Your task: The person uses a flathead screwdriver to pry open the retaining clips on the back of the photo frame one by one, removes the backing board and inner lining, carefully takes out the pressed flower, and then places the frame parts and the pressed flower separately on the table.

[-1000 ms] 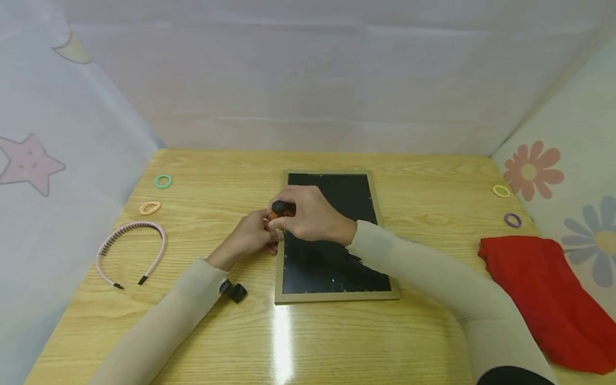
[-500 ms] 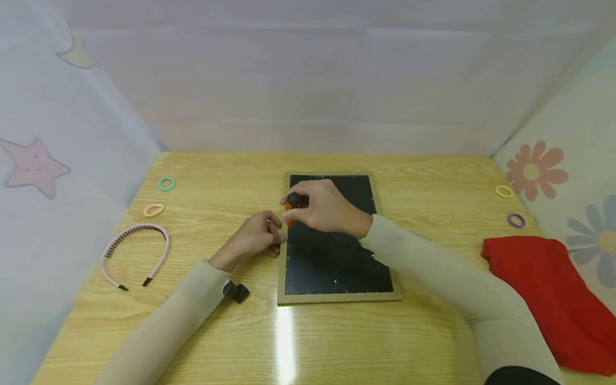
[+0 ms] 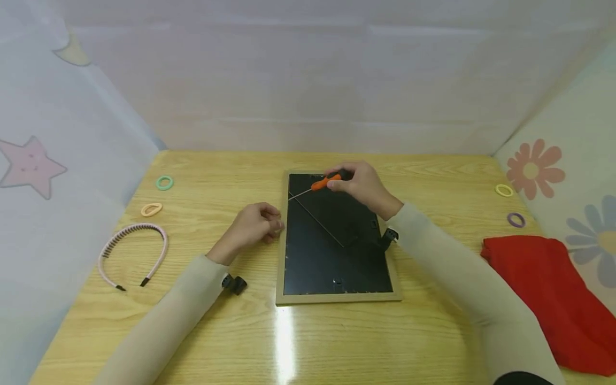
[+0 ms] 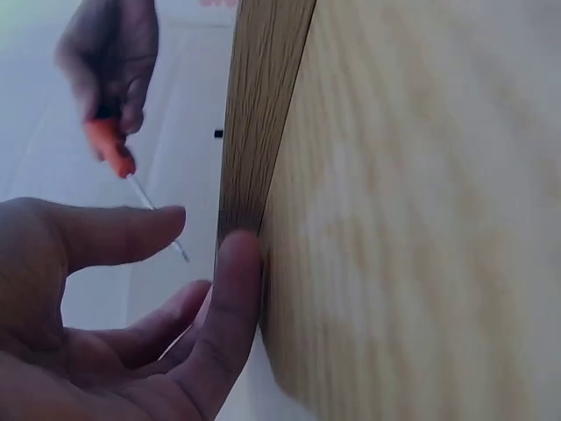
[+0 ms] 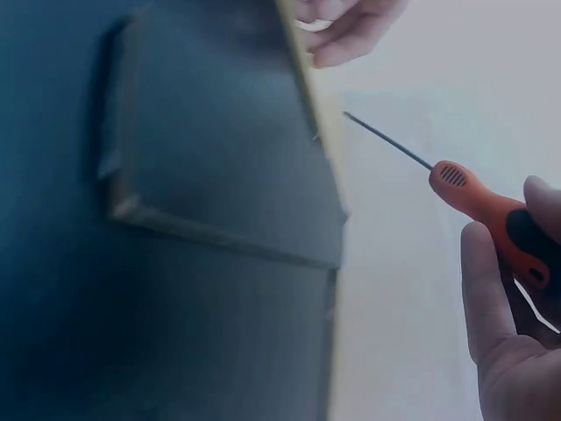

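A picture frame (image 3: 337, 298) lies on the wooden table with its black back up. Its stand leg (image 5: 232, 140) forms a raised flap on that back. My right hand (image 3: 361, 184) holds a screwdriver (image 3: 320, 184) by its orange and black handle, above the upper part of the frame. The thin metal shaft points left, its tip overlapping the frame's left edge in the head view. My left hand (image 3: 252, 227) is beside that left edge with loosely bent fingers and grips nothing. In the left wrist view, one fingertip (image 4: 238, 254) is right at the frame's wooden side.
On the left lie a pink headband (image 3: 163, 248), an orange hair tie (image 3: 151, 209) and a green one (image 3: 164, 183). To the right are a yellow hair tie (image 3: 503, 190), a purple one (image 3: 516, 220) and a red cloth (image 3: 544, 299). Fabric walls enclose the table.
My right hand has moved the screwdriver up and right, away from the left hand, and tilted it from upright to slanting. The left hand has stayed by the frame's left edge.
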`<action>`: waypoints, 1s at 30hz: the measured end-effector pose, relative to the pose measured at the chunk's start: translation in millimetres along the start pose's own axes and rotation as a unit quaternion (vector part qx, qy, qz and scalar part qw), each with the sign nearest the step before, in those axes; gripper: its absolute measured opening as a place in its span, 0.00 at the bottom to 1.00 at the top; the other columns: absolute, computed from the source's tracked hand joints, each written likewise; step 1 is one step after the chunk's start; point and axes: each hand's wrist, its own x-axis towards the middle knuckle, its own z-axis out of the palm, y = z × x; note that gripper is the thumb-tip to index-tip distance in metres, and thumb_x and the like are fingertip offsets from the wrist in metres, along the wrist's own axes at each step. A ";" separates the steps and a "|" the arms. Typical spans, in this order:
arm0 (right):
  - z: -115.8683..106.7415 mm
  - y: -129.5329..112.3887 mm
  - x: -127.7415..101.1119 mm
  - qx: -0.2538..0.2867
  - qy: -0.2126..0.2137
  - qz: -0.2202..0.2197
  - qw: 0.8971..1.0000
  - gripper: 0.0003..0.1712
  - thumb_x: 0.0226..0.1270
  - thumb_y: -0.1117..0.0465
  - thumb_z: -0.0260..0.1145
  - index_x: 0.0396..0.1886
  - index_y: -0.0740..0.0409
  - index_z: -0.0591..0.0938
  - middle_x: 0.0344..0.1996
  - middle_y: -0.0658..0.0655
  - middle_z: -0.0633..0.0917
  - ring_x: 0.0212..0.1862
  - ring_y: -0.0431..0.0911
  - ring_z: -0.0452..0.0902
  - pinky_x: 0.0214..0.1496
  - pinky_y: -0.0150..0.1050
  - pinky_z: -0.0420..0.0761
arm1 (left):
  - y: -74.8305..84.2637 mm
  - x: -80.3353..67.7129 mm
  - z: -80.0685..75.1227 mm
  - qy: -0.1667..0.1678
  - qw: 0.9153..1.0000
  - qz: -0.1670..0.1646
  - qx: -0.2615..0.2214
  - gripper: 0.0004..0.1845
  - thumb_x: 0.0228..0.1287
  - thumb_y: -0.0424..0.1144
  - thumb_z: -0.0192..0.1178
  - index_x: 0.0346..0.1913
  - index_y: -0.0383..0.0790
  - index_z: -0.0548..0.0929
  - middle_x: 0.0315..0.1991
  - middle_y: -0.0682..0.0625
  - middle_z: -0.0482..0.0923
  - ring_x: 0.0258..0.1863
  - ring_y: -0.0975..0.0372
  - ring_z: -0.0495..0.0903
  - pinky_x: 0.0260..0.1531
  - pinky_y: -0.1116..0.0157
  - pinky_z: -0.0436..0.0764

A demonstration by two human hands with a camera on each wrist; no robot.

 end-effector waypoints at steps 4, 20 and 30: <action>-2.8 19.0 -1.0 0.015 0.005 0.044 0.999 0.22 0.65 0.61 0.74 0.59 0.57 0.85 0.67 0.58 0.79 0.65 0.54 0.76 0.53 0.38 0.83 | 3.6 12.9 -3.4 0.032 0.999 -0.009 -0.035 0.23 0.67 0.32 0.64 0.64 0.32 0.75 0.55 0.38 0.79 0.43 0.55 0.87 0.41 0.62 0.91; 5.7 37.9 -2.6 -0.090 -0.031 0.078 0.992 0.19 0.66 0.54 0.73 0.57 0.45 0.86 0.44 0.58 0.85 0.22 0.45 0.56 0.23 0.34 0.59 | -2.8 28.9 -3.2 0.049 0.995 -0.027 -0.079 0.21 0.67 0.30 0.63 0.62 0.33 0.79 0.46 0.40 0.83 0.30 0.61 0.85 0.34 0.63 0.92; 0.2 40.4 -3.6 -0.124 -0.021 0.089 0.988 0.19 0.66 0.53 0.73 0.56 0.44 0.87 0.47 0.60 0.86 0.30 0.47 0.68 0.29 0.36 0.66 | -0.2 29.1 2.8 0.063 0.995 -0.031 -0.068 0.17 0.68 0.32 0.64 0.58 0.36 0.82 0.49 0.39 0.87 0.35 0.59 0.87 0.37 0.63 0.92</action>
